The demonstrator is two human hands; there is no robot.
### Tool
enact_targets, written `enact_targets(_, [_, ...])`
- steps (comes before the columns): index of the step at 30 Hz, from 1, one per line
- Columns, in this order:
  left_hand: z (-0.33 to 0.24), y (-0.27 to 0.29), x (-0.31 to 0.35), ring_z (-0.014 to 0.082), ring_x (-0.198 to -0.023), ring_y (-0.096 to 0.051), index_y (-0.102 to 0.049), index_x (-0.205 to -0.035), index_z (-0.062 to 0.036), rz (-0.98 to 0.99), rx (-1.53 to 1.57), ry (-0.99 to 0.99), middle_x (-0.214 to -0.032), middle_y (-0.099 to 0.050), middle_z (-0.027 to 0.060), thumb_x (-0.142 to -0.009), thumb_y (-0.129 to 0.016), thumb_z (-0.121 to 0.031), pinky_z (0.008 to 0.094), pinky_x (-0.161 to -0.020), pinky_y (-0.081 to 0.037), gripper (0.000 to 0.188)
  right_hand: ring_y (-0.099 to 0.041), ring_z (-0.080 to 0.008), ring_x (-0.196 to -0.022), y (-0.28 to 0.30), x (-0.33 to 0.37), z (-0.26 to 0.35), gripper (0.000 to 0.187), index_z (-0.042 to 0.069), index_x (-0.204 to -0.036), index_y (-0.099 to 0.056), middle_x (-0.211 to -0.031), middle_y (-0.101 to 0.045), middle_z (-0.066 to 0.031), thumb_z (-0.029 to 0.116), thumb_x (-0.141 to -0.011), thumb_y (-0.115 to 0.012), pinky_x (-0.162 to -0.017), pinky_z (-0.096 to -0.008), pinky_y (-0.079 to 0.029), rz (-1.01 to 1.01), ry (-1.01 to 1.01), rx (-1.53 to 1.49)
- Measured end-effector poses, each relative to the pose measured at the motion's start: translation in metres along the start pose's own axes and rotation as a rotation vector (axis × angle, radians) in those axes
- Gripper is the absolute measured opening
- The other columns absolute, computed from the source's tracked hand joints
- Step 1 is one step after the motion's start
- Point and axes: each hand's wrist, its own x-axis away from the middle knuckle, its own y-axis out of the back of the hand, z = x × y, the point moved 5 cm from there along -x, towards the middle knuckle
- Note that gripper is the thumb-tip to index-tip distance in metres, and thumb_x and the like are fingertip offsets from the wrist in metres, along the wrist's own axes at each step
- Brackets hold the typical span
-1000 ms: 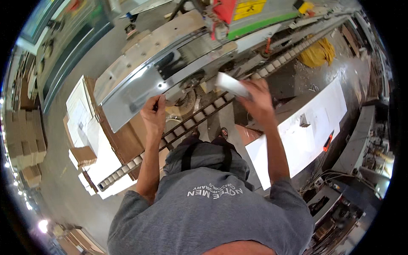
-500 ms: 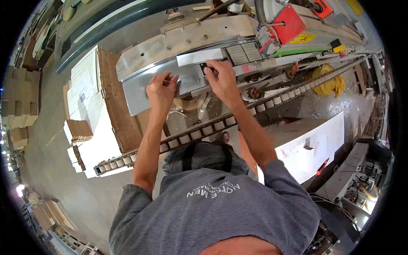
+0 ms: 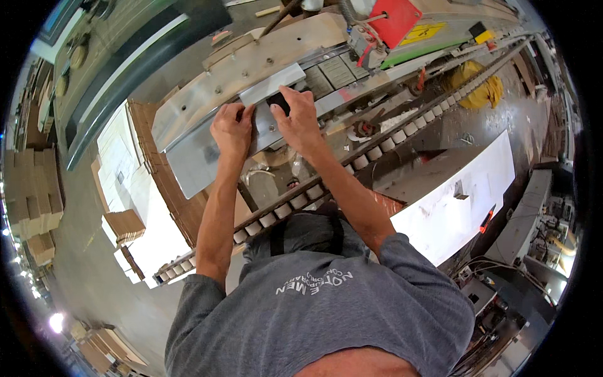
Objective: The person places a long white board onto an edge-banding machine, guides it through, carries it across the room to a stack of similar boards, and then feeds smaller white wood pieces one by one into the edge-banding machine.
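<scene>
A long pale flat-sided piece (image 3: 273, 85) lies along a metal machine bed (image 3: 195, 163) ahead of me. My left hand (image 3: 232, 131) is closed in a pinch at the near left end of this piece. Whatever its fingertips grip, if anything, is hidden. Close by on the right, my right hand (image 3: 298, 120) has thumb and forefinger apart, the forefinger tip by the near edge of the piece. A small black patch (image 3: 277, 102) shows just left of those fingers; I cannot tell whether it is a pad or an opening.
A roller rail (image 3: 375, 153) crosses between me and the bed. Stacked flat cardboard (image 3: 157, 163) stands to the left. At right are a white panel (image 3: 458, 207) with a red-and-black tool (image 3: 487, 220) on it, and a yellow bag (image 3: 480, 88). A red machine guard (image 3: 394, 20) rises beyond the bed.
The whole view has turned with my head. My left hand has come closer to my right hand and now meets the left end of the pale piece.
</scene>
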Motion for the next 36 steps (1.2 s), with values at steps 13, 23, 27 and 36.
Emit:
enact_targets(13, [-0.069,-0.085,-0.034,0.0340,-0.069,-0.064,-0.068,-0.075,-0.0063,0.101,-0.034,-0.092,-0.076,-0.066,0.0129,-0.079,-0.076,-0.023,0.0416,-0.062,-0.050,0.019,-0.053,-0.0407,-0.108,0.066,-0.039,-0.058,0.042,-0.005,-0.121,-0.057,-0.120,-0.061,-0.0246,0.013,-0.084,-0.067,-0.097,-0.0459,-0.041,-0.189,0.122,0.148])
enact_targets(23, [-0.108,-0.154,-0.056,0.0365,-0.073,-0.064,-0.068,-0.074,-0.0071,0.250,-0.108,-0.134,-0.077,-0.066,0.0138,-0.083,-0.072,-0.035,0.0444,-0.064,-0.049,0.029,-0.057,-0.0355,-0.105,0.139,0.024,-0.070,0.041,0.001,-0.127,-0.058,-0.122,-0.061,-0.0184,0.009,-0.087,-0.067,-0.090,-0.0463,-0.045,-0.054,0.085,0.093])
enact_targets(27, [-0.139,-0.179,-0.066,0.0371,-0.080,-0.065,-0.072,-0.085,-0.0066,0.360,-0.038,-0.081,-0.087,-0.069,0.0156,-0.083,-0.072,-0.034,0.0440,-0.071,-0.050,0.027,-0.063,-0.0289,-0.092,0.194,0.100,-0.075,0.040,0.006,-0.126,-0.061,-0.114,-0.065,-0.0141,0.003,-0.087,-0.067,-0.071,-0.0369,-0.051,-0.034,-0.142,0.024])
enact_targets(36, [-0.050,-0.081,-0.022,0.0202,-0.070,-0.065,-0.073,-0.099,-0.0004,0.174,0.220,-0.157,-0.084,-0.072,0.0139,-0.087,-0.072,-0.013,0.0325,-0.066,-0.053,0.017,-0.057,-0.0361,-0.106,0.417,0.250,-0.138,0.038,0.002,-0.118,-0.063,-0.117,-0.065,-0.0175,0.006,-0.081,-0.069,-0.095,-0.0464,-0.046,-0.454,-0.379,0.728])
